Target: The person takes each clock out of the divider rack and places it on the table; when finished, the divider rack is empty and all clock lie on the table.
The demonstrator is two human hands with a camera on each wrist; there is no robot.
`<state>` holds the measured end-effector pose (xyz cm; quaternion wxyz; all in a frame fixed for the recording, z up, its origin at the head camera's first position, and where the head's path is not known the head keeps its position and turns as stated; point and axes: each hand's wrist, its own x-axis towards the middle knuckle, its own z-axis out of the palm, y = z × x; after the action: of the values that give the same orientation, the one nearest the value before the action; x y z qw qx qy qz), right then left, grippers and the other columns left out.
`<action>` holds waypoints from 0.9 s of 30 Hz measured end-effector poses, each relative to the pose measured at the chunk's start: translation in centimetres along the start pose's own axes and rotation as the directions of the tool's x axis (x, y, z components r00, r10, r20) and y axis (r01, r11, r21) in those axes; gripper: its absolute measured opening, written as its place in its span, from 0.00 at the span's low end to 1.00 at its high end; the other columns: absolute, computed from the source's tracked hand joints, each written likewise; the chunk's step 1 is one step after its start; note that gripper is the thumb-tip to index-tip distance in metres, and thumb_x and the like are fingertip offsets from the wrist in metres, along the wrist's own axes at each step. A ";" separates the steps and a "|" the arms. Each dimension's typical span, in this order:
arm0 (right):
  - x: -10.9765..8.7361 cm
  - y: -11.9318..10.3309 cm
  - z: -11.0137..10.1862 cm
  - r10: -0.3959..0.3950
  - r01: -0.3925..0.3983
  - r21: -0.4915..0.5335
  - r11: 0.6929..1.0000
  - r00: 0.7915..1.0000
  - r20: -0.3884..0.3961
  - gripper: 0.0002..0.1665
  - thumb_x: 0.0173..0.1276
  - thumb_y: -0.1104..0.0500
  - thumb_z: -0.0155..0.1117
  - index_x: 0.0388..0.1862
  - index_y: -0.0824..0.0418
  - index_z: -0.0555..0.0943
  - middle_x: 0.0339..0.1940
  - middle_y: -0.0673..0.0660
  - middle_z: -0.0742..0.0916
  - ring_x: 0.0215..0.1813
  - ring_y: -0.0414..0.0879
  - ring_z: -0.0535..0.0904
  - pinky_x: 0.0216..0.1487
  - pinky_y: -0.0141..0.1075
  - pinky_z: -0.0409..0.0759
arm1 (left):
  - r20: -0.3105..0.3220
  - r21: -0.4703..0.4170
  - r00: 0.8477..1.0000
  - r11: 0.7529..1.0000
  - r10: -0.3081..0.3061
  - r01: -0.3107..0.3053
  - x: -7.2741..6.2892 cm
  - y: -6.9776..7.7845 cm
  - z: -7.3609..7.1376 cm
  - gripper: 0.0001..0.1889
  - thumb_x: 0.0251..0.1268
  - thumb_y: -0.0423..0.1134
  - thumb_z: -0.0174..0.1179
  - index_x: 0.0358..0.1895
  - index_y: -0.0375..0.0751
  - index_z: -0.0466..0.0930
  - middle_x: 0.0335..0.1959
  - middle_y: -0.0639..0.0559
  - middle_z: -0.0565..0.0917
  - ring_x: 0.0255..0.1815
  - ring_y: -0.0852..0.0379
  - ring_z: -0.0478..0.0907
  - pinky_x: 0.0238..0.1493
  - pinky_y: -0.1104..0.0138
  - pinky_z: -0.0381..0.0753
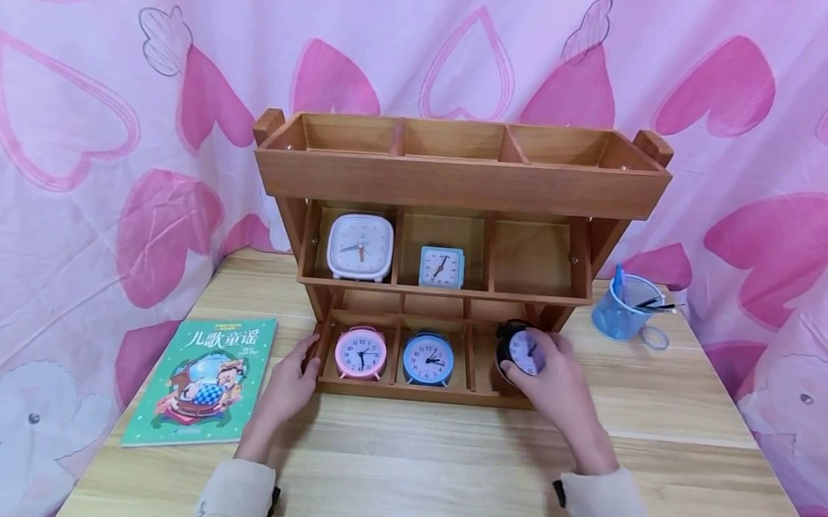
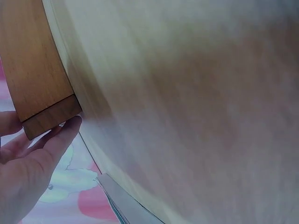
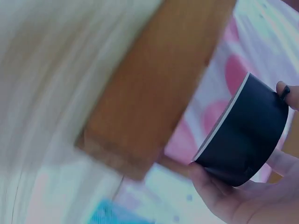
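beige sleeves [image 1: 612, 508] lie nearest, dark straps [image 1: 559, 493] peeping from the cuffs; ahead of them the right hand [image 1: 555, 390] is clamped on a black alarm clock [image 1: 524, 352], drum-shaped and smooth, with a pale face and a thin light rim; it tilts at the right compartment of the bottom tier of a wooden rack [image 1: 461, 184], and whether it touches the rack i cannot tell; the left hand [image 1: 291, 385] has its fingers slightly bent and resting against the rack's other end; between the hands a pink clock [image 1: 361, 353] stands in the left compartment and a blue clock [image 1: 427, 359] in the middle one, both round on short legs; beyond the hands, one tier up, sit a rounded-square white clock [image 1: 361, 247] and a small square mint clock [image 1: 442, 267]; past the right hand, to its right, a blue mesh cup [image 1: 617, 314] holds pens [image 1: 644, 304], a clear ring [image 1: 654, 337] at its foot; left of the left hand lies a green book [image 1: 202, 392]; the table [image 1: 401, 463] is pale, streaked woodgrain; behind hangs a pink curtain [image 1: 428, 22] printed with hearts
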<state>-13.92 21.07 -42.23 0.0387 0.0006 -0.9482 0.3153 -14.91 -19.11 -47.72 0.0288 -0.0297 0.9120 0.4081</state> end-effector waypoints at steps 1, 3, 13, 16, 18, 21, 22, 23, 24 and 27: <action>-0.3 0.3 -0.7 0.005 -0.005 0.000 1.000 1.000 -0.010 0.42 0.64 0.42 0.69 0.70 0.63 0.69 0.68 0.75 0.66 0.60 0.68 0.70 0.54 0.65 0.76 | 0.001 -0.004 1.000 1.000 0.001 -0.001 0.0 0.0 0.0 0.26 0.78 0.36 0.44 0.76 0.36 0.58 0.73 0.30 0.64 0.71 0.36 0.66 0.68 0.43 0.67; -0.8 1.1 -2.1 0.025 -0.025 0.002 1.000 0.999 -0.035 0.43 0.65 0.41 0.68 0.71 0.63 0.68 0.68 0.75 0.66 0.59 0.69 0.70 0.52 0.66 0.76 | 0.005 -0.012 1.000 1.000 0.002 -0.002 -0.1 0.2 -0.1 0.26 0.78 0.35 0.44 0.76 0.36 0.57 0.73 0.30 0.63 0.71 0.35 0.65 0.68 0.43 0.67; -0.7 8.2 -4.7 0.127 -0.128 -0.004 0.992 0.983 -0.134 0.42 0.64 0.49 0.70 0.68 0.72 0.66 0.62 0.83 0.66 0.57 0.74 0.68 0.50 0.69 0.71 | 0.034 -0.040 0.999 0.999 -0.030 0.031 -0.1 0.4 -0.1 0.27 0.79 0.35 0.44 0.77 0.37 0.55 0.74 0.31 0.62 0.67 0.38 0.69 0.65 0.44 0.71; 0.2 9.8 -4.2 0.146 -0.148 -0.036 0.988 0.987 -0.061 0.45 0.63 0.50 0.70 0.68 0.75 0.63 0.61 0.86 0.65 0.56 0.76 0.67 0.50 0.69 0.71 | 0.035 -0.034 0.999 0.999 -0.025 0.026 -0.2 0.3 -0.1 0.27 0.79 0.35 0.44 0.77 0.37 0.55 0.74 0.30 0.62 0.68 0.37 0.68 0.65 0.43 0.70; 0.7 10.6 -3.8 0.164 -0.164 -0.054 0.985 0.986 -0.003 0.47 0.63 0.49 0.70 0.68 0.77 0.61 0.61 0.87 0.64 0.56 0.77 0.67 0.51 0.69 0.71 | 0.035 -0.031 0.999 0.999 -0.019 0.020 -0.1 0.2 -0.1 0.27 0.79 0.35 0.43 0.77 0.36 0.55 0.74 0.30 0.62 0.70 0.36 0.67 0.66 0.43 0.69; 1.3 11.3 -3.2 0.196 -0.191 -0.071 0.979 0.977 0.078 0.49 0.64 0.47 0.69 0.70 0.77 0.59 0.62 0.88 0.62 0.57 0.78 0.67 0.54 0.69 0.71 | 0.042 -0.033 0.999 0.999 -0.028 0.029 -0.1 0.1 0.0 0.27 0.79 0.36 0.43 0.77 0.38 0.55 0.74 0.31 0.62 0.71 0.35 0.65 0.68 0.43 0.67; 1.4 11.4 -3.1 0.207 -0.200 -0.071 0.977 0.973 0.099 0.50 0.65 0.47 0.68 0.71 0.77 0.58 0.63 0.88 0.62 0.58 0.78 0.66 0.55 0.70 0.70 | 0.044 -0.033 0.999 0.999 -0.031 0.033 -0.1 0.1 0.0 0.27 0.79 0.36 0.43 0.77 0.38 0.55 0.75 0.31 0.61 0.72 0.35 0.64 0.68 0.43 0.66; 1.5 11.5 -2.9 0.219 -0.212 -0.073 0.975 0.968 0.118 0.51 0.65 0.46 0.68 0.71 0.77 0.57 0.64 0.87 0.61 0.59 0.78 0.66 0.56 0.70 0.70 | 0.047 -0.031 0.998 0.999 -0.033 0.034 -0.1 0.1 0.0 0.27 0.79 0.36 0.43 0.77 0.38 0.54 0.75 0.31 0.61 0.72 0.35 0.64 0.68 0.43 0.66; 1.7 11.6 -2.9 0.232 -0.224 -0.071 0.972 0.964 0.133 0.52 0.66 0.45 0.67 0.72 0.76 0.55 0.65 0.87 0.60 0.59 0.78 0.65 0.57 0.70 0.70 | 0.049 -0.034 0.998 0.999 -0.038 0.040 -0.1 0.1 -0.1 0.27 0.79 0.37 0.43 0.78 0.39 0.54 0.75 0.32 0.60 0.72 0.35 0.63 0.68 0.43 0.66; 1.9 11.6 -2.7 0.260 -0.252 -0.066 0.965 0.952 0.163 0.53 0.67 0.43 0.66 0.74 0.74 0.52 0.67 0.86 0.57 0.60 0.78 0.64 0.58 0.71 0.69 | 0.052 -0.040 0.998 0.998 -0.047 0.049 -0.1 0.1 -0.1 0.27 0.79 0.37 0.43 0.78 0.40 0.54 0.76 0.33 0.60 0.73 0.36 0.62 0.68 0.43 0.65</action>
<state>-15.87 32.05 -46.87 -0.0838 -0.0963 -0.9468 0.2953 -14.81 -19.13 -47.53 0.0613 -0.0415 0.9014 0.4266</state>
